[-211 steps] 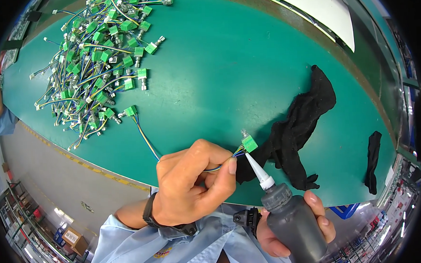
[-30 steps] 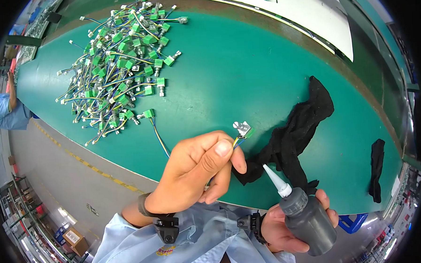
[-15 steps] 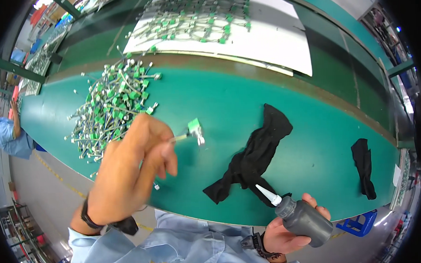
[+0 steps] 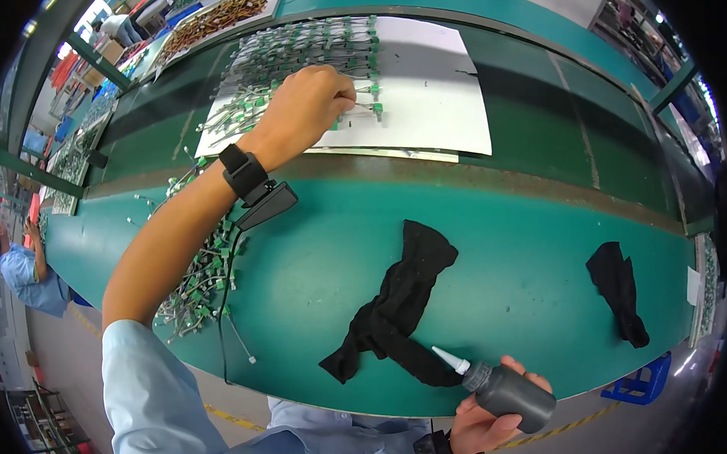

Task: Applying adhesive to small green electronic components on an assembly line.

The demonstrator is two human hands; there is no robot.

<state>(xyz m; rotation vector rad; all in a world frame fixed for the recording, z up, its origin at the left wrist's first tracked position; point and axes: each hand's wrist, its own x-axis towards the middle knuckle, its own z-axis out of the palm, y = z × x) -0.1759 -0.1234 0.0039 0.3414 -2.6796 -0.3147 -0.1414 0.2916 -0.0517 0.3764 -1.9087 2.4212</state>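
My left hand (image 4: 313, 103) reaches out over a white board (image 4: 430, 86). Its fingers are pinched on a short cable with a green connector (image 4: 377, 109), whose connector end sticks out to the right just over the board. Rows of similar cables (image 4: 307, 47) lie across the board's left part. Near the table's front edge, my right hand (image 4: 478, 425) grips a dark grey squeeze bottle (image 4: 513, 397). The bottle is tilted, its white pointed nozzle (image 4: 450, 359) aimed up and left. Close to the nozzle lies a crumpled black cloth (image 4: 391, 307).
Beneath my left forearm a pile of loose cables (image 4: 200, 287) lies on the green table (image 4: 300, 262). Another black cloth (image 4: 618, 293) rests at the right. A blue stool (image 4: 638, 381) stands below the table's edge. At the far left sits another person (image 4: 29, 270).
My left hand has moved from beside the pile, forward and right, to the board with the cable. My right hand still holds the bottle. The whole view has shifted slightly.
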